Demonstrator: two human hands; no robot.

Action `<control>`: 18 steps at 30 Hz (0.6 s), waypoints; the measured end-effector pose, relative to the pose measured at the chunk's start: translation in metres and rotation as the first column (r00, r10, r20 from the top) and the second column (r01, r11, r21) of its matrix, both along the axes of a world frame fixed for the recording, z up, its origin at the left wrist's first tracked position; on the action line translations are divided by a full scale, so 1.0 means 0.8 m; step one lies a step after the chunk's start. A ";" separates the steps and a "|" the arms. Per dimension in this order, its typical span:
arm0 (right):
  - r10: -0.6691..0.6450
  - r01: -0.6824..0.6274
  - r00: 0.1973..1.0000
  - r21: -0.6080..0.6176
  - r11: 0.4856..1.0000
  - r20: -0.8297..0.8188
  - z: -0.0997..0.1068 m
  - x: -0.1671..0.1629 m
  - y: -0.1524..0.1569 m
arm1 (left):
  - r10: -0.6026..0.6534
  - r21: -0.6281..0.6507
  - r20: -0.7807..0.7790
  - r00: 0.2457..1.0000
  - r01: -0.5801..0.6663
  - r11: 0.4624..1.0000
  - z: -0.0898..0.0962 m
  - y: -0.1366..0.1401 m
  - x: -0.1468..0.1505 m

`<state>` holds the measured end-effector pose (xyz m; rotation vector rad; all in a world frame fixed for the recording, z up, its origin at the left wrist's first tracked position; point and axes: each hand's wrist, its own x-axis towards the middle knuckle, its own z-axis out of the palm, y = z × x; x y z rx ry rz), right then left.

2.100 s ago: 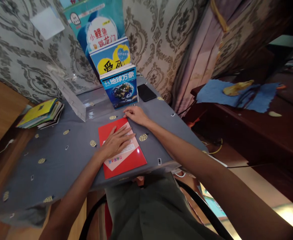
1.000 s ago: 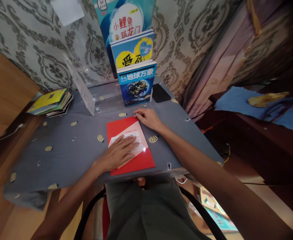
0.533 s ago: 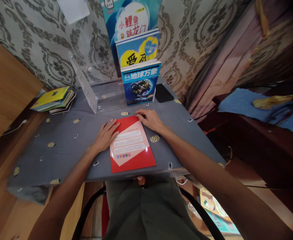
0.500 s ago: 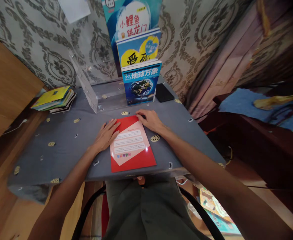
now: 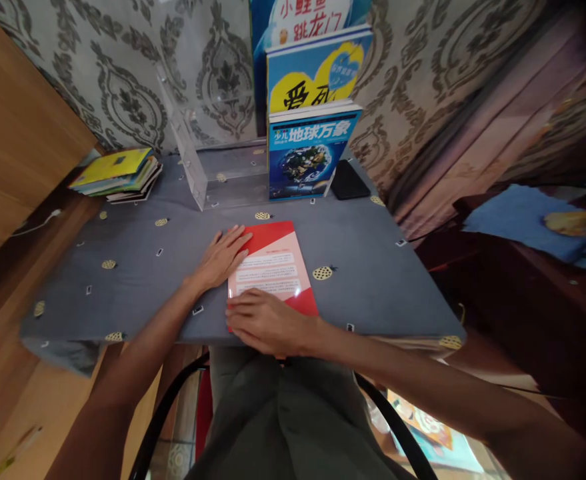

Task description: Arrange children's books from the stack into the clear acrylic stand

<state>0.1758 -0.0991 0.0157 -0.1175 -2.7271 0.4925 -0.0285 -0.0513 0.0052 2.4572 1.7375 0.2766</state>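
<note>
Your table [image 5: 377, 287], grey-clothed, spans the view; upright books [image 5: 287, 153] stand toward its far edge, right of centre; stacked books [image 5: 117, 170] lie at its far left corner; red book [image 5: 277, 267] lies flat at its near edge, about mid-width; your right hand [image 5: 265, 323] curls over the book's near left corner, grip cannot be told; your left hand [image 5: 220, 260] lies flat, fingertips on the book, fingers slightly apart; black phone [image 5: 350, 181] lies near the far right corner.

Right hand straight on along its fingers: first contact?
Likely the person's own bare left forearm near the wrist, across a strip of grey pineapple-print tablecloth; the forearm's height is unclear.
</note>
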 end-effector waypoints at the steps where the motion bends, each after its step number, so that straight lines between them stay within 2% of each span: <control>1: 0.017 -0.018 1.000 -0.004 1.000 -0.005 0.000 0.003 -0.008 | -0.001 0.002 0.007 1.000 0.001 1.000 0.000 0.000 0.000; 4: 0.029 -0.029 0.999 -0.025 0.999 -0.026 -0.001 0.017 -0.022 | -0.005 -0.005 0.017 1.000 0.006 1.000 0.000 0.000 -0.001; 9: 0.014 -0.024 0.995 -0.095 0.995 -0.101 -0.008 0.056 -0.024 | -0.005 -0.021 0.009 1.000 0.005 1.000 0.002 -0.001 -0.001; 12: -0.064 0.035 0.986 -0.183 0.983 -0.154 -0.009 0.088 -0.022 | -0.003 -0.016 0.001 1.000 0.004 1.000 0.001 0.000 -0.001; 15: -0.154 0.116 0.980 -0.257 0.959 -0.130 -0.006 0.123 -0.021 | -0.006 -0.005 0.006 1.000 0.006 1.000 -0.002 0.001 -0.002; 18: -0.239 0.202 0.965 -0.270 0.942 -0.112 -0.010 0.155 -0.022 | -0.009 0.000 0.009 1.000 0.009 1.000 -0.003 0.001 -0.003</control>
